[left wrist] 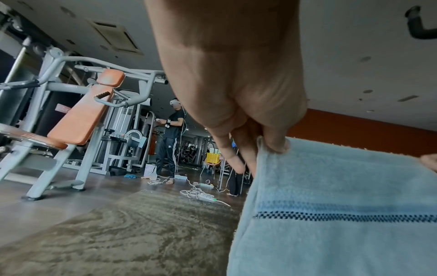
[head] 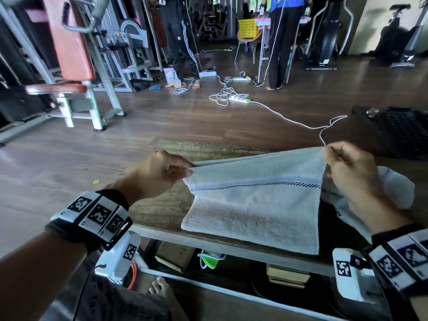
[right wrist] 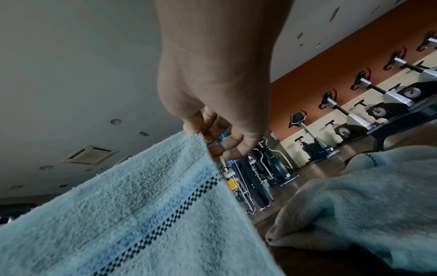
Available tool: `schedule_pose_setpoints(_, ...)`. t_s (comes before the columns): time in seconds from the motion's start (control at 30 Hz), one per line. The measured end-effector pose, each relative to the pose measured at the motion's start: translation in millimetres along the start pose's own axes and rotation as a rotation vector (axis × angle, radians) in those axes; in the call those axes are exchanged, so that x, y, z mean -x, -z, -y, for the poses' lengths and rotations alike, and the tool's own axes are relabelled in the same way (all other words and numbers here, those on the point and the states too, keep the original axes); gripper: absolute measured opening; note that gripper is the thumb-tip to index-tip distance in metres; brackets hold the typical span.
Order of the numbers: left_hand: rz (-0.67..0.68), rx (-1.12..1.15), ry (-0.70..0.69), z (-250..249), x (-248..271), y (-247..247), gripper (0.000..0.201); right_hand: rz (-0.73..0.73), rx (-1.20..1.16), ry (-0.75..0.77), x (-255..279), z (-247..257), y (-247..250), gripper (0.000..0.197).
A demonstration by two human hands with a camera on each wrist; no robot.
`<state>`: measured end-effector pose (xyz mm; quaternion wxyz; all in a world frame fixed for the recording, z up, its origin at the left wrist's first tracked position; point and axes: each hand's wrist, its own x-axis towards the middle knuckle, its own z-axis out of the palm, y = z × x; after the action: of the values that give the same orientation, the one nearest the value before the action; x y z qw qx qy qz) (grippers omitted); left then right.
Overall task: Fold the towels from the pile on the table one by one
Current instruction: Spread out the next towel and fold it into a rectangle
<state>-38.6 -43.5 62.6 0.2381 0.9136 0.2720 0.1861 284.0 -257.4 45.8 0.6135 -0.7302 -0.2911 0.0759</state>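
Note:
A light blue towel (head: 252, 205) with a dark checked stripe lies partly on the wooden table (head: 203, 148), its far edge lifted off the top. My left hand (head: 171, 170) pinches the far left corner, thumb on the cloth (left wrist: 279, 147). My right hand (head: 347, 167) pinches the far right corner (right wrist: 196, 130). The towel's near edge hangs over the table's front edge. Behind my right hand lies the pile of other towels (head: 393, 188), seen crumpled in the right wrist view (right wrist: 354, 205).
Under the table sit boxes (head: 287, 272) and a green-and-white object (head: 210, 258). A black basket (head: 398, 128) is at the far right. White cables and power strips (head: 238, 98) trail over the floor. Gym machines (head: 76, 66) stand left; two people stand beyond.

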Motion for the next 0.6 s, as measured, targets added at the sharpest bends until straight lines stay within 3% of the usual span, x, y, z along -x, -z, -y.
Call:
schedule_pose_setpoints(0.17, -0.048, 0.159, -0.054, -9, 8, 5, 0.009, -0.005, 0.017, -0.011, 2, 1, 2, 0.014)
schedule_pose_setpoints(0.3, -0.055, 0.248, -0.04, -12, 12, 7, 0.019, 0.0, 0.045, 0.029, 6, -3, 8, 0.011)
schedule_pose_setpoints(0.6, -0.133, -0.134, -0.298, -18, 7, 17, 0.01, -0.007, 0.28, 0.147, 26, -16, 27, 0.009)
